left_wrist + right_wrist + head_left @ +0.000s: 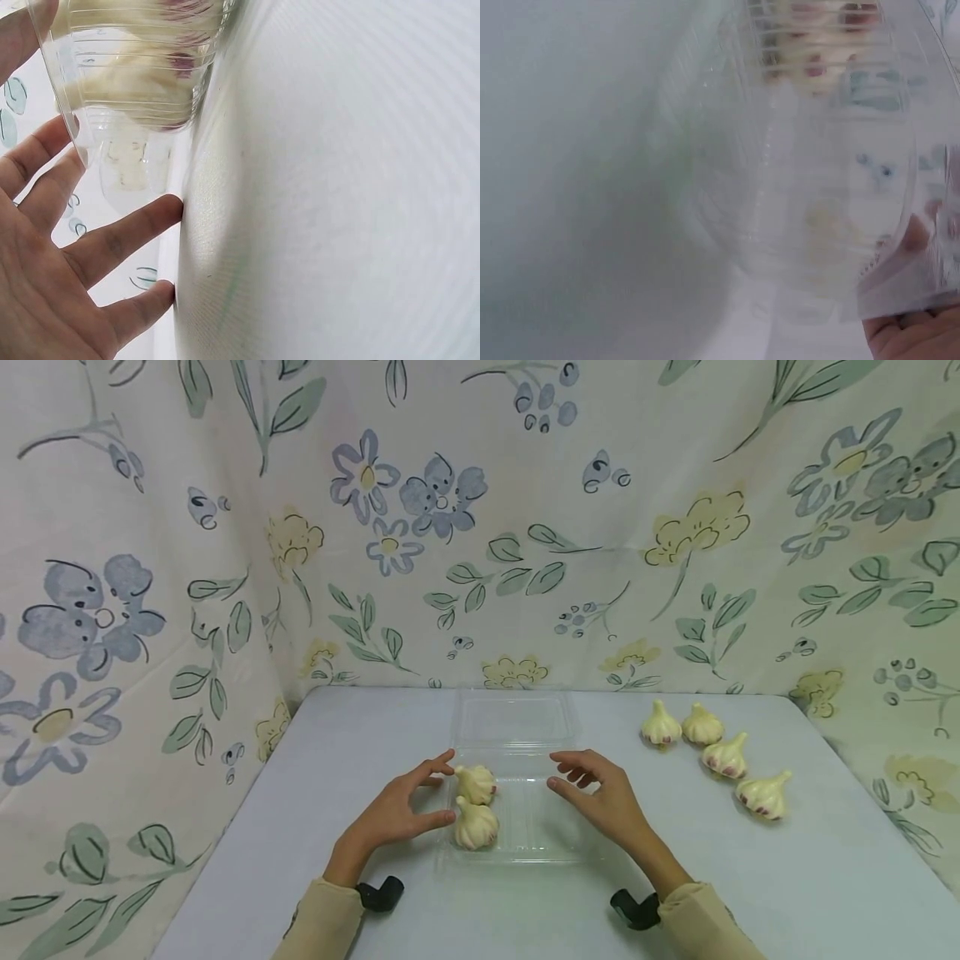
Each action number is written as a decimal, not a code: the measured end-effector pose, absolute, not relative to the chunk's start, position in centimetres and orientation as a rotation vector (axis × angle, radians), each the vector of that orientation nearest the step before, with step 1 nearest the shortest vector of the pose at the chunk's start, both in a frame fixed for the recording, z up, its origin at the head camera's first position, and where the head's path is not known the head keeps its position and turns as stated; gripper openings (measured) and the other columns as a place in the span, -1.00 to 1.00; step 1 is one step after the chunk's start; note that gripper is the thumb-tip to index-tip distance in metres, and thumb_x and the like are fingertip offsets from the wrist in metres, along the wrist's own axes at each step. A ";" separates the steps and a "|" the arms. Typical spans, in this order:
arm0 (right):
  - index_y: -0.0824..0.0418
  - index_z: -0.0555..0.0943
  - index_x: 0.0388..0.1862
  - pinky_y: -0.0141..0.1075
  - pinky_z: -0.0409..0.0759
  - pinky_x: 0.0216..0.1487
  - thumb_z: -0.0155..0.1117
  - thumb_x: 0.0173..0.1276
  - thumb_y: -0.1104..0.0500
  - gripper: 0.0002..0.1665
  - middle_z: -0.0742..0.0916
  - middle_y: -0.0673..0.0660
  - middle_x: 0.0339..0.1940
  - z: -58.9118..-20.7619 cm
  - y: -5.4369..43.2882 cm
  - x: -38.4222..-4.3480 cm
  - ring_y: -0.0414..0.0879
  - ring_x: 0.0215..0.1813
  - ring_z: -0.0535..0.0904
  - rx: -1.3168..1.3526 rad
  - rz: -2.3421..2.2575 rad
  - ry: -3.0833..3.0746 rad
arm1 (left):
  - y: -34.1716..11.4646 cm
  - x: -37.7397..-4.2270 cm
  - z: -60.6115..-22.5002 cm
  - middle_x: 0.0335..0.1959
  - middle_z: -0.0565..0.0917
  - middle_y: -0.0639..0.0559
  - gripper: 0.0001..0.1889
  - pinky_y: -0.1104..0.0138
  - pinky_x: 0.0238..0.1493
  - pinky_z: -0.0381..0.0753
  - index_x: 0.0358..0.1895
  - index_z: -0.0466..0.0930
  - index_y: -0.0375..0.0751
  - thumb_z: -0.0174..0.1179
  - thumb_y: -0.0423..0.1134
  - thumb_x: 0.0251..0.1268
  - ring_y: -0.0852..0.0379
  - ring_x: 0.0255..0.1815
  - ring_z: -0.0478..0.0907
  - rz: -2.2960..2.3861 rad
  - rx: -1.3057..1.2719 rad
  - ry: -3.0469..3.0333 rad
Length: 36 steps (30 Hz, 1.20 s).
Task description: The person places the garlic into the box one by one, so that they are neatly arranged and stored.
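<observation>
A clear plastic clamshell box [536,858] lies with its lid [513,718] folded back. Two garlic bulbs, one farther [476,783] and one nearer [476,823], sit along its left side. My left hand [397,808] is at the box's left edge, fingers spread and thumb apart; some fingertips meet the rim [64,105] in the left wrist view. Over the right part of the box is my right hand [600,793], its fingers loosely bent and thumb apart. Only part of that hand [919,337] shows beside the clear rim in the right wrist view; contact is unclear.
Several more garlic bulbs lie on the white table [360,727] to the right, from the back one [661,725] to the front one [764,795]. A flower-printed curtain [525,610] hangs behind the table and along its left.
</observation>
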State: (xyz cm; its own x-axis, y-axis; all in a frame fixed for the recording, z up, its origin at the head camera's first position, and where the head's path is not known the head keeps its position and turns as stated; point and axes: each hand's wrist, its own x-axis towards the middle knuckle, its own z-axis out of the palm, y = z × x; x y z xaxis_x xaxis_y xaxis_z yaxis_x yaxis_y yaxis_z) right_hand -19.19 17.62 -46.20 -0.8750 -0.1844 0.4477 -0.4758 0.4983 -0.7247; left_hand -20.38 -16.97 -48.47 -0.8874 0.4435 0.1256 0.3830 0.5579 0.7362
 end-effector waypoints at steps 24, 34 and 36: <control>0.14 0.71 0.13 -0.48 0.58 -0.17 0.48 0.34 0.09 -0.59 0.78 0.18 -0.08 -47.4 22.0 -18.2 -0.37 -0.17 0.59 0.167 1.350 -2.441 | -17.1 -20.4 -48.7 0.40 0.51 0.22 -0.16 -0.31 0.33 0.40 0.53 0.17 0.51 0.42 0.13 0.22 -0.06 0.36 0.56 1.259 0.728 2.712; 0.09 0.70 0.14 -0.57 0.50 -0.17 0.44 0.37 0.02 -0.60 0.77 0.12 -0.05 -47.2 25.4 -17.9 -0.42 -0.20 0.57 -0.055 1.327 -2.425 | -17.0 -20.4 -48.6 0.35 0.53 0.26 -0.13 -0.33 0.33 0.39 0.55 0.12 0.54 0.42 0.14 0.22 -0.06 0.37 0.56 1.252 0.723 2.710; 0.10 0.71 0.14 -0.58 0.49 -0.17 0.44 0.37 0.02 -0.60 0.77 0.01 -0.09 -47.0 26.2 -17.8 -0.43 -0.21 0.56 -0.085 1.315 -2.408 | -17.1 -20.4 -48.7 0.34 0.54 0.26 -0.12 -0.33 0.33 0.39 0.56 0.10 0.55 0.41 0.15 0.22 -0.05 0.37 0.56 1.246 0.719 2.712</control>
State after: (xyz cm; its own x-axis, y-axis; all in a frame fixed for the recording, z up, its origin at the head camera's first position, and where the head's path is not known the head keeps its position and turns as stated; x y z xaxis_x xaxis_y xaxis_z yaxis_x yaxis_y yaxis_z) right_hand -17.81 26.15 -46.98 -0.9207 0.2374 0.3099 -0.1324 0.5568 -0.8200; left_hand -20.38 -17.05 -48.66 -0.8879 0.4424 0.1265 0.3842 0.5615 0.7329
